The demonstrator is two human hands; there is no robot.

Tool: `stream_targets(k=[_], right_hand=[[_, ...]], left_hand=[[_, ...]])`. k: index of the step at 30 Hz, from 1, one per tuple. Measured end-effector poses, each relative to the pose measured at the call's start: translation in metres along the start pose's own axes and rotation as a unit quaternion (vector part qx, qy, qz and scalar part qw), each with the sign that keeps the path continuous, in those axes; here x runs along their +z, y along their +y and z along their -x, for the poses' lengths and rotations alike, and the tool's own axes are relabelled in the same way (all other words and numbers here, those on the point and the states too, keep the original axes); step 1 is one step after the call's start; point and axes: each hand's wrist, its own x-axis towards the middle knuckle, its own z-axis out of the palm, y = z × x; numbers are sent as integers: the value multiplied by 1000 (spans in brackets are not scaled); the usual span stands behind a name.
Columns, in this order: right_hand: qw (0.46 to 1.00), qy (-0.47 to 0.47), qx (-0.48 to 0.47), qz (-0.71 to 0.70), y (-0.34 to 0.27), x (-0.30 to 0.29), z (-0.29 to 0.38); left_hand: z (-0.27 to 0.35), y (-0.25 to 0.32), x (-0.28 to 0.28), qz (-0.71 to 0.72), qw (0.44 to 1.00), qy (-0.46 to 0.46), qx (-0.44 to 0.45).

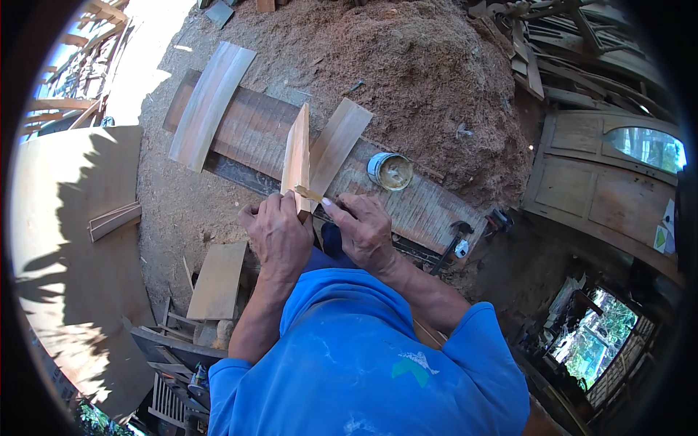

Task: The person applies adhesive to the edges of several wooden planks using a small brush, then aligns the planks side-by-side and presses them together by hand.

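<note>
My left hand (281, 234) grips the near end of a wooden board (297, 158), which is tilted up on its edge. In my right hand (362, 226) is a small flat applicator (308, 193), its tip against the board close to my left fingers; whether it is a brush or a stick I cannot tell. An open tin of yellowish-brown paste (393, 172) stands on the worn wooden bench (431, 210) beyond my right hand. Another board (341, 144) lies slanted across the bench behind the held one. A wider pale board (212, 106) lies across the bench's left part.
A hammer (453, 245) and a tape measure (461, 249) lie at the bench's right end. Wood shavings (436, 82) are heaped behind it. A large plywood sheet (98, 218) is at the left, a panelled wooden door (600, 185) at the right. Scrap wood (589, 71) is piled at the upper right.
</note>
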Motion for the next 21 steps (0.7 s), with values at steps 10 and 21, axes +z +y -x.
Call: stream_targets(k=[10, 21], right_hand=[[996, -92, -8, 8, -1, -38, -3], [988, -79, 54, -119, 24, -14, -35]], left_hand=[[3, -1, 2, -4, 1000, -1, -3], [0, -5, -6, 3, 1000, 13, -5]])
